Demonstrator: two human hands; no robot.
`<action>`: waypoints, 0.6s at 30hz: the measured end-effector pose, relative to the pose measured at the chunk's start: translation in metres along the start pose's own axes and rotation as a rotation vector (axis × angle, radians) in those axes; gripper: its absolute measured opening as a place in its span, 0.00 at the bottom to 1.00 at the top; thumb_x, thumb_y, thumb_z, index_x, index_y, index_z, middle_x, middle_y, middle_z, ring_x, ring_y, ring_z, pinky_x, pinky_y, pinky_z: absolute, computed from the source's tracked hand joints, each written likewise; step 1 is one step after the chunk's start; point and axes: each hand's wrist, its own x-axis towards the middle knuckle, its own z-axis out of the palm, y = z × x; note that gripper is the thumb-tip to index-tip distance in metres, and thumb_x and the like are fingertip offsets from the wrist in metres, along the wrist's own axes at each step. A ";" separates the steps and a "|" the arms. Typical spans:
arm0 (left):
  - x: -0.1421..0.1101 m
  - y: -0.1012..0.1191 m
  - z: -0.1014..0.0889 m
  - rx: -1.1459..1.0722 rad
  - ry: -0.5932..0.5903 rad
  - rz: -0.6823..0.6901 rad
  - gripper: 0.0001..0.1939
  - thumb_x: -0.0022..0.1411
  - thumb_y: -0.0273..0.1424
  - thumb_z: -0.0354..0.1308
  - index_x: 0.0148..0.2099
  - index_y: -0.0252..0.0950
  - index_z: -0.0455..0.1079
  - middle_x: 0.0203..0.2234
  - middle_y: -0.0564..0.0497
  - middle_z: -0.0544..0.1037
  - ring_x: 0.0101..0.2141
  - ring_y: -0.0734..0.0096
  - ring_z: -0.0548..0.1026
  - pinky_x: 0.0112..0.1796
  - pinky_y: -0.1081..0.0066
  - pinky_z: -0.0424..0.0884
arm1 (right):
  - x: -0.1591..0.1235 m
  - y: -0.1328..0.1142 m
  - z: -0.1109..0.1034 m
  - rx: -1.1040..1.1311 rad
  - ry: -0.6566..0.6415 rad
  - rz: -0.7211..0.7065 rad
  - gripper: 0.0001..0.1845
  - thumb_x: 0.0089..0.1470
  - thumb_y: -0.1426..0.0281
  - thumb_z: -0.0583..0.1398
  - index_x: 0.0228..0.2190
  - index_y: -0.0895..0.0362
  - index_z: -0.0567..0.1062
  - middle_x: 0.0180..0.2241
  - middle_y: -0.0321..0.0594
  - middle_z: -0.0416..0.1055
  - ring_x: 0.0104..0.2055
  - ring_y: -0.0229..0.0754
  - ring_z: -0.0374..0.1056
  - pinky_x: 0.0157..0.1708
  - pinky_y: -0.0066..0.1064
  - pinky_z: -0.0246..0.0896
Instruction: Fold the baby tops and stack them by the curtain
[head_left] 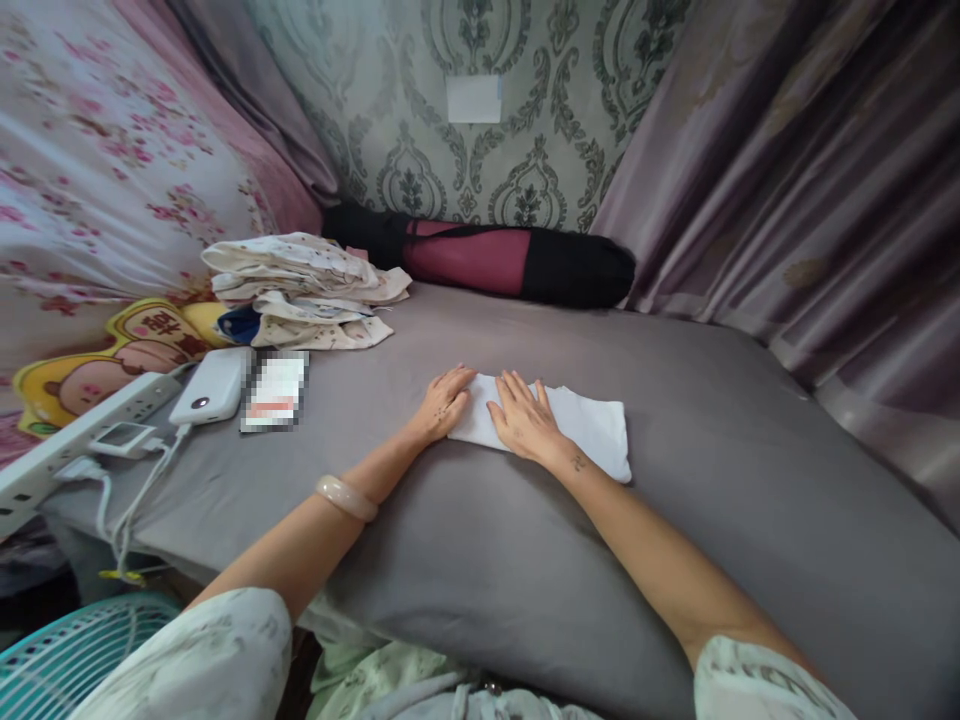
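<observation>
A white folded cloth [589,425] lies flat as a long strip on the grey sheet [450,520] of the bed. At its left end rests my left hand [442,405], fingers stretched out along the edge. My right hand [525,415] lies palm down on the cloth, left of its middle, with the fingers spread. Neither hand is closed around anything. Part of the cloth is hidden under my right hand and wrist.
A stack of folded clothes [300,285] sits at the back left, before a black and maroon rolled bag [469,258]. Nearer left are a phone [275,392], a white power bank [212,385], a power strip [90,440] and a yellow cushion [75,375]. A teal fan [82,650] stands below.
</observation>
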 end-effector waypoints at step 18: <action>0.001 -0.002 -0.004 -0.441 0.225 -0.184 0.27 0.68 0.41 0.37 0.59 0.34 0.64 0.59 0.45 0.68 0.60 0.63 0.63 0.61 0.61 0.56 | 0.032 -0.048 0.012 0.080 -0.041 -0.062 0.33 0.65 0.61 0.41 0.64 0.68 0.51 0.67 0.52 0.44 0.69 0.49 0.36 0.66 0.49 0.29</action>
